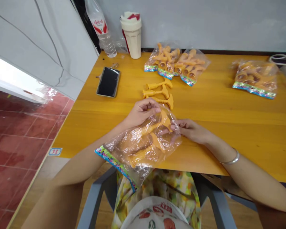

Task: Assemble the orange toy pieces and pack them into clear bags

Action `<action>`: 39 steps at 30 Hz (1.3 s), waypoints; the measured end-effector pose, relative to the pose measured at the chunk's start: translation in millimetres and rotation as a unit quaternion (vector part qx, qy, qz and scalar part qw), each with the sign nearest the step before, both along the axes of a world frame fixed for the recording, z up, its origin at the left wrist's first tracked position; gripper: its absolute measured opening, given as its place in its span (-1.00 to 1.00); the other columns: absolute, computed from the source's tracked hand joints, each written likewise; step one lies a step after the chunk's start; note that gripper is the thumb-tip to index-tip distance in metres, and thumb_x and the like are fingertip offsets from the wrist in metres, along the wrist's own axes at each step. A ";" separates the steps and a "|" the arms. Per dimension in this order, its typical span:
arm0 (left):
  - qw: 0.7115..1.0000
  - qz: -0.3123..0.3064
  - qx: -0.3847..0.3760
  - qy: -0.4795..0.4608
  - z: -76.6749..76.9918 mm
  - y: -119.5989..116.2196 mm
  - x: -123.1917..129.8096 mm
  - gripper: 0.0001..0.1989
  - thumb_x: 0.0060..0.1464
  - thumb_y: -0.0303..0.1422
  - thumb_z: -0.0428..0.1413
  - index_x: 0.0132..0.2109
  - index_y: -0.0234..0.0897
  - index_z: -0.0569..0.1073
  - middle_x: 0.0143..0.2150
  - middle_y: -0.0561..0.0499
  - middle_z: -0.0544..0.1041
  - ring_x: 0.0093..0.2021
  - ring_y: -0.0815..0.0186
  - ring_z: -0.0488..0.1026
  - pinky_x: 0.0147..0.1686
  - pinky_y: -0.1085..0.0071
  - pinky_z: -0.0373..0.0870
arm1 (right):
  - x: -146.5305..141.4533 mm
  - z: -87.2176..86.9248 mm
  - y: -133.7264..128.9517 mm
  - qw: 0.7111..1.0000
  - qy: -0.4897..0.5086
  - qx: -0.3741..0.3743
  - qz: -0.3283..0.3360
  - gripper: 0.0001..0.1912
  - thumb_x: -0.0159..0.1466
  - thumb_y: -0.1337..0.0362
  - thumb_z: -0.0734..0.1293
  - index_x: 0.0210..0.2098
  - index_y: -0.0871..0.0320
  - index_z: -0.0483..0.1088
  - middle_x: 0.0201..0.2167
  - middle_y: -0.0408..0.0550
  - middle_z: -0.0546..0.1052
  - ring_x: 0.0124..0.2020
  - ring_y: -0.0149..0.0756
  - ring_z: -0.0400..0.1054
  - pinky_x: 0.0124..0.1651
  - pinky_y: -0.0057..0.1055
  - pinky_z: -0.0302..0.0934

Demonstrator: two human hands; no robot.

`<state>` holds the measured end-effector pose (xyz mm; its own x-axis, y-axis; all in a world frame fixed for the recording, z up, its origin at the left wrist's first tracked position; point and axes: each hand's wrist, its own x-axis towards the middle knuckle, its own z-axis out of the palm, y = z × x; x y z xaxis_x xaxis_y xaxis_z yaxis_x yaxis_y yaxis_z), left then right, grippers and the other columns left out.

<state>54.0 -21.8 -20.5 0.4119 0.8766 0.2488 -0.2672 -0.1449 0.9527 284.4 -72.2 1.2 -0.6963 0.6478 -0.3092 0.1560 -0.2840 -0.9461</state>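
A clear plastic bag (143, 178) with a colourful printed strip hangs tilted over the table's front edge. Inside it lie yellow-orange toy hammers (165, 121), seen through the shiny film. My left hand (144, 111) pinches the bag's upper edge between thumb and fingers. At the bag's right end, my right hand (189, 129) grips the film; some of its fingers show through the plastic, and I cannot tell whether they are inside or behind it. Just beyond my left hand, three loose toy hammers (157, 92) lie side by side on the table.
Filled bags of toy parts (165, 58) lie at the back of the wooden table (216, 111), with another filled bag (256, 78) at right. A phone (108, 82), a water bottle (105, 38) and a white cup (133, 39) stand or lie at left. Chair armrests flank my lap.
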 end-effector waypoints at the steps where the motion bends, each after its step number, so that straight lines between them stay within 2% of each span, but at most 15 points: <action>1: 1.000 0.010 0.002 -0.007 0.4 0.0 0.0 -0.82 0.05 -0.29 0.32 -0.32 -0.28 0.51 -0.40 0.10 0.53 -0.48 0.51 0.38 -0.42 0.52 0.33 | 0.4 0.6 -0.1 1.000 0.000 0.003 0.015 -0.52 0.31 -0.11 0.30 -0.09 0.15 0.57 -0.41 -0.07 0.62 -0.35 -0.28 0.52 -0.11 -0.29 0.37; 4: 1.000 0.013 0.001 0.001 2.8 -1.1 0.6 -0.81 0.06 -0.27 0.31 -0.32 -0.28 0.50 -0.40 0.10 0.53 -0.50 0.51 0.35 -0.45 0.51 0.30 | 0.3 -1.1 -0.9 0.998 0.012 0.018 0.050 -0.56 0.33 -0.08 0.29 -0.19 0.17 0.56 -0.46 -0.11 0.58 -0.45 -0.38 0.46 -0.25 -0.39 0.35; 7: 1.000 -0.006 0.009 0.024 5.7 -3.3 3.0 -0.80 0.05 -0.26 0.32 -0.32 -0.29 0.51 -0.39 0.08 0.53 -0.48 0.50 0.37 -0.42 0.50 0.31 | -3.3 -7.1 -3.4 0.997 0.006 0.043 0.057 -0.59 0.33 -0.04 0.31 -0.21 0.20 0.53 -0.52 -0.16 0.54 -0.51 -0.46 0.41 -0.33 -0.47 0.30; 9: 0.999 -0.020 0.012 0.034 6.8 -4.8 4.8 -0.78 0.04 -0.25 0.32 -0.33 -0.29 0.51 -0.39 0.07 0.53 -0.44 0.48 0.40 -0.37 0.50 0.34 | -7.0 -11.4 -6.4 0.998 -0.004 0.054 0.037 -0.62 0.31 -0.02 0.34 -0.15 0.19 0.50 -0.52 -0.19 0.52 -0.54 -0.47 0.39 -0.37 -0.49 0.29; 13: 0.997 -0.054 0.009 0.050 6.1 -6.7 6.2 -0.76 0.05 -0.22 0.31 -0.33 -0.30 0.51 -0.39 0.05 0.54 -0.40 0.45 0.44 -0.33 0.48 0.38 | -13.6 -13.8 -13.5 0.994 -0.056 0.090 -0.012 -0.56 0.25 0.00 0.40 0.01 0.13 0.40 -0.40 -0.15 0.58 -0.53 -0.43 0.39 -0.46 -0.47 0.28; 16: 0.996 -0.059 0.019 0.062 5.1 -7.3 5.7 -0.78 0.06 -0.23 0.31 -0.33 -0.30 0.51 -0.38 0.05 0.54 -0.39 0.45 0.44 -0.32 0.49 0.38 | -16.4 -10.7 -17.7 0.976 -0.108 0.189 -0.017 -0.66 0.29 0.01 0.36 -0.10 0.12 0.47 -0.44 -0.14 0.58 -0.49 -0.40 0.40 -0.42 -0.47 0.27; 18: 0.995 -0.063 0.020 0.070 5.3 -7.4 5.5 -0.78 0.06 -0.24 0.30 -0.33 -0.30 0.51 -0.38 0.05 0.54 -0.40 0.46 0.43 -0.34 0.51 0.37 | -17.3 -9.5 -19.2 0.961 -0.110 0.253 0.012 -0.71 0.35 0.04 0.31 -0.15 0.11 0.53 -0.47 -0.14 0.57 -0.47 -0.40 0.42 -0.35 -0.45 0.29; 21: 0.995 -0.073 0.024 0.070 6.8 -6.9 5.3 -0.79 0.07 -0.25 0.30 -0.34 -0.30 0.51 -0.39 0.05 0.54 -0.41 0.48 0.43 -0.35 0.52 0.37 | -16.9 -11.0 -19.4 0.944 -0.113 0.310 0.030 -0.69 0.38 0.09 0.27 -0.03 0.09 0.53 -0.45 -0.14 0.59 -0.51 -0.43 0.40 -0.33 -0.45 0.30; 25: 0.996 -0.057 0.031 0.057 8.1 -5.3 4.4 -0.80 0.07 -0.26 0.30 -0.35 -0.30 0.50 -0.40 0.07 0.53 -0.43 0.49 0.43 -0.36 0.53 0.38 | -13.8 -13.0 -16.0 0.942 -0.124 0.311 -0.007 -0.62 0.41 0.10 0.24 0.12 0.09 0.44 -0.36 -0.12 0.62 -0.47 -0.43 0.42 -0.34 -0.48 0.29; 28: 0.996 -0.050 0.029 0.061 7.1 -4.6 3.9 -0.78 0.05 -0.25 0.31 -0.34 -0.30 0.50 -0.39 0.06 0.54 -0.43 0.48 0.44 -0.35 0.51 0.38 | -10.8 -11.0 -13.0 0.938 -0.101 0.326 0.058 -0.64 0.43 0.09 0.21 0.07 0.07 0.50 -0.44 -0.14 0.60 -0.43 -0.41 0.46 -0.28 -0.48 0.31; 31: 0.995 -0.062 0.028 0.074 5.9 -4.6 3.7 -0.78 0.05 -0.24 0.31 -0.34 -0.31 0.51 -0.38 0.05 0.54 -0.43 0.48 0.43 -0.37 0.51 0.38 | -6.5 -9.8 -9.5 0.924 -0.079 0.357 0.114 -0.68 0.41 0.11 0.24 0.04 0.02 0.52 -0.40 -0.12 0.62 -0.39 -0.40 0.48 -0.23 -0.46 0.33; 33: 0.995 -0.054 0.031 0.073 5.8 -4.2 2.8 -0.78 0.05 -0.24 0.31 -0.34 -0.30 0.51 -0.39 0.06 0.53 -0.44 0.49 0.41 -0.39 0.53 0.35 | -1.6 -10.8 -4.8 0.919 -0.085 0.378 0.079 -0.69 0.41 0.13 0.25 0.03 0.02 0.53 -0.33 -0.10 0.63 -0.37 -0.39 0.49 -0.22 -0.44 0.35; 35: 0.996 -0.038 0.027 0.072 6.0 -3.3 1.1 -0.77 0.04 -0.22 0.31 -0.34 -0.30 0.50 -0.39 0.07 0.53 -0.47 0.51 0.39 -0.43 0.53 0.33 | 4.8 -12.8 2.8 0.903 -0.116 0.414 -0.012 -0.69 0.41 0.14 0.24 0.04 0.02 0.52 -0.21 -0.06 0.63 -0.27 -0.33 0.51 -0.14 -0.38 0.38; 37: 0.997 -0.029 0.010 0.069 6.4 -2.3 -1.0 -0.76 0.04 -0.21 0.31 -0.33 -0.29 0.49 -0.42 0.08 0.51 -0.52 0.53 0.35 -0.48 0.54 0.30 | 11.5 -15.1 11.4 0.864 -0.163 0.464 -0.106 -0.65 0.41 0.15 0.22 0.12 0.02 0.46 -0.01 0.01 0.57 -0.06 -0.23 0.49 0.04 -0.25 0.36; 39: 0.998 -0.029 -0.006 0.064 6.9 -1.8 -2.6 -0.75 0.04 -0.21 0.32 -0.32 -0.29 0.49 -0.47 0.11 0.48 -0.56 0.53 0.32 -0.52 0.54 0.27 | 16.4 -16.7 18.5 0.822 -0.207 0.512 -0.138 -0.56 0.40 0.17 0.23 0.25 0.03 0.33 0.19 0.09 0.44 0.16 -0.12 0.37 0.19 -0.10 0.27</action>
<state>51.4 -23.6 -13.7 0.4896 0.8529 0.1812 -0.1516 -0.1214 0.9810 300.8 -53.6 -15.4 -0.4508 0.8320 0.3232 0.5885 0.5493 -0.5933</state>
